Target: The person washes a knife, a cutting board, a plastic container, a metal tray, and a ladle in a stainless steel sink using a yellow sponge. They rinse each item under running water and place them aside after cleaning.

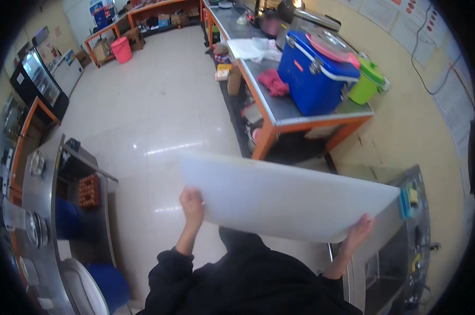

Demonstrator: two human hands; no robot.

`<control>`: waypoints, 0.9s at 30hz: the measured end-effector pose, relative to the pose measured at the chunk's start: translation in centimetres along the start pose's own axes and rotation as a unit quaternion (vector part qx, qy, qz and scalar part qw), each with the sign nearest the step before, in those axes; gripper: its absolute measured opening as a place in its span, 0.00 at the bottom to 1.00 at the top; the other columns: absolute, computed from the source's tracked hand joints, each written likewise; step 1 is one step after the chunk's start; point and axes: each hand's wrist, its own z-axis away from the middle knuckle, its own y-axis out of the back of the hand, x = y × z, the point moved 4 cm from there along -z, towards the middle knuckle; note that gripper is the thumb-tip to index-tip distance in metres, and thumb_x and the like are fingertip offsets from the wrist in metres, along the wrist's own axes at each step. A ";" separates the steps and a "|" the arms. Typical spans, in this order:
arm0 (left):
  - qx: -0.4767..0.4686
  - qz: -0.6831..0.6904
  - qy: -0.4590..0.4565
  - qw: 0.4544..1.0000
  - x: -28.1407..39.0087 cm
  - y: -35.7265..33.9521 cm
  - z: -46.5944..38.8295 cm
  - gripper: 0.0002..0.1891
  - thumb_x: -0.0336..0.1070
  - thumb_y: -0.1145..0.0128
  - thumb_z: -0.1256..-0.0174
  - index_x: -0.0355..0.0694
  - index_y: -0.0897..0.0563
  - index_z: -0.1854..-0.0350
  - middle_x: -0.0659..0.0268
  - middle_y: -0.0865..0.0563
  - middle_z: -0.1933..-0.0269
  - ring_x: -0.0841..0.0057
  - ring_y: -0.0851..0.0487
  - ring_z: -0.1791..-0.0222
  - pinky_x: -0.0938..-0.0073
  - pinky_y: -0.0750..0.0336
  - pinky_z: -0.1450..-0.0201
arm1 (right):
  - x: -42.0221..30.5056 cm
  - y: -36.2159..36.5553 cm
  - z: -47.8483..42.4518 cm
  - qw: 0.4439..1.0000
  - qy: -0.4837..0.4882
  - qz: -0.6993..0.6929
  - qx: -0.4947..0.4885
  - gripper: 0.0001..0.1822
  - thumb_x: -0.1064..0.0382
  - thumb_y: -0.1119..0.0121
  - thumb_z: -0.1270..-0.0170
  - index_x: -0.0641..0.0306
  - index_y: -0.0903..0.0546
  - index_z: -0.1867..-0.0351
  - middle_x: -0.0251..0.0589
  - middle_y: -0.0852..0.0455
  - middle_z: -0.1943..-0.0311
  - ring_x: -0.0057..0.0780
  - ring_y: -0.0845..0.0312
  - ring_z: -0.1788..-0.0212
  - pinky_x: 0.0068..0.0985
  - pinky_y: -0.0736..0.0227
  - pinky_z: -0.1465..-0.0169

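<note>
A large white rectangular board (276, 201), probably plastic, is held up in front of my body. My left hand (192, 204) grips its left edge, with the fingers partly hidden at the edge. At the lower right corner my right hand (359, 232) has hold of it too. The board slants, its left end pointing away from me and its right end reaching over the metal sink counter. No writing shows on its smooth face.
A steel sink (391, 264) runs along the right, with a sponge (413, 197) on its ledge. Ahead right, an orange-framed table (320, 123) carries a blue cooler box (312, 75) and a green jug (366, 80). At left stands a steel table (44, 181) with an egg tray (89, 191) on its lower shelf.
</note>
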 end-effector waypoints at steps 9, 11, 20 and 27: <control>0.158 -0.176 0.164 0.958 -2.6 13.2 -21.1 0.19 0.47 0.58 0.30 0.43 0.33 0.79 0.78 0.37 0.83 0.91 0.42 0.82 0.84 0.48 0.80 | -0.8 -42.1 -0.6 0.932 -0.104 -0.102 -0.332 0.14 0.58 0.46 0.36 0.71 0.26 0.64 0.41 0.20 0.70 0.23 0.29 0.68 0.25 0.32 0.63; 0.183 -0.189 0.190 0.946 -5.3 16.4 -23.9 0.18 0.47 0.58 0.30 0.40 0.28 0.74 0.78 0.35 0.82 0.91 0.39 0.81 0.85 0.46 0.79 | 0.3 -49.9 -0.2 0.918 -0.074 -0.048 -0.387 0.15 0.57 0.49 0.35 0.70 0.27 0.68 0.46 0.22 0.74 0.29 0.29 0.72 0.29 0.34 0.67; 0.266 -0.262 0.135 0.918 -16.0 21.8 -47.9 0.22 0.48 0.58 0.30 0.28 0.24 0.64 0.67 0.23 0.72 0.82 0.29 0.72 0.79 0.33 0.68 | -5.7 -80.9 -3.7 0.928 -0.017 -0.055 -0.368 0.19 0.53 0.60 0.31 0.69 0.28 0.68 0.54 0.26 0.75 0.42 0.30 0.73 0.32 0.36 0.65; 0.120 -0.259 0.117 0.951 -18.5 12.2 -77.4 0.21 0.47 0.56 0.31 0.35 0.30 0.78 0.74 0.34 0.82 0.86 0.39 0.82 0.80 0.44 0.80 | -3.5 -93.4 -13.8 0.927 -0.173 -0.075 -0.325 0.21 0.55 0.64 0.29 0.72 0.25 0.59 0.40 0.20 0.64 0.23 0.28 0.61 0.25 0.34 0.55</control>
